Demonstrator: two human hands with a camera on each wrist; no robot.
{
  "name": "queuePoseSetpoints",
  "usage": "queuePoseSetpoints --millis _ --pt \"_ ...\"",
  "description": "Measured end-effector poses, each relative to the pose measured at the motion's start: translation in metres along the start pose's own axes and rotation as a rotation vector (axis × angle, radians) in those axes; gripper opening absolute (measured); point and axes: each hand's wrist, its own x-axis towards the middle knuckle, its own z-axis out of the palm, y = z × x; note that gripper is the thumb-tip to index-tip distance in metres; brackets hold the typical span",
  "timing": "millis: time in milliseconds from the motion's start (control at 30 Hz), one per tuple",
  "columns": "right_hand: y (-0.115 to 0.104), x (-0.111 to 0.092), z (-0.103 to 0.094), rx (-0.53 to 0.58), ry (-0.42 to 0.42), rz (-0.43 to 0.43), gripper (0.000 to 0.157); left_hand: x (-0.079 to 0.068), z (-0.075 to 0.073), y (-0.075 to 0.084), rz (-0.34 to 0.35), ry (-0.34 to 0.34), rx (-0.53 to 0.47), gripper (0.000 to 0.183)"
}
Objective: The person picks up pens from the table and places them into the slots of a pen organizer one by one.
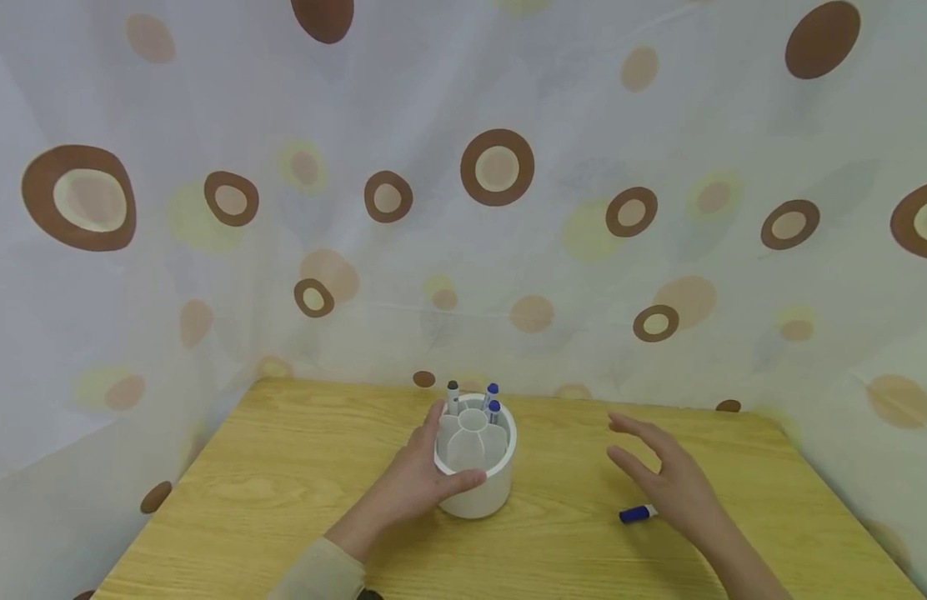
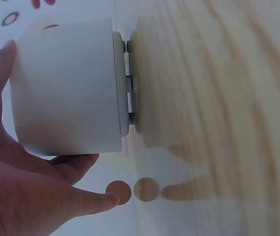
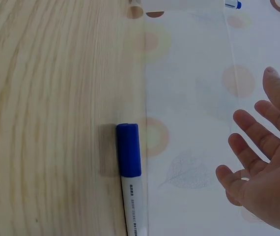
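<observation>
A white round pen holder with several compartments stands on the table. My left hand grips it from the left, thumb at the front rim and fingers around the far side. Inside it, towards the back, are a black-capped marker and two blue-capped markers. In the left wrist view the holder's plain outer wall rests against my palm side. To the right, my right hand hovers with fingers spread and nothing in it. A blue-capped whiteboard marker lies on the table below that hand, partly hidden by it in the head view.
The light wooden table reaches back to a pale curtain with brown and yellow circles. The curtain also hangs along the left and right sides of the table.
</observation>
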Motion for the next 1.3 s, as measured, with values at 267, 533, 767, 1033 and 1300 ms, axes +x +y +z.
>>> queuePoseSetpoints --millis 267,533,767,1033,1300 --pt "0.010 -0.005 -0.010 -0.037 -0.013 0.034 0.056 -0.003 -0.003 0.002 0.015 -0.009 -0.012 0.122" --pt "0.019 -0.008 -0.021 -0.044 -0.038 0.066 0.057 -0.005 -0.009 0.011 0.010 0.012 0.063 0.118" --pt "0.039 -0.018 -0.033 -0.081 -0.051 0.104 0.056 -0.004 -0.010 0.011 -0.008 -0.002 0.050 0.114" --pt "0.063 -0.026 -0.044 -0.143 -0.068 0.107 0.054 -0.002 -0.009 0.009 0.039 -0.024 -0.104 0.110" --pt "0.081 -0.038 -0.058 -0.185 -0.111 0.132 0.056 -0.004 -0.008 0.010 -0.025 -0.003 -0.070 0.123"
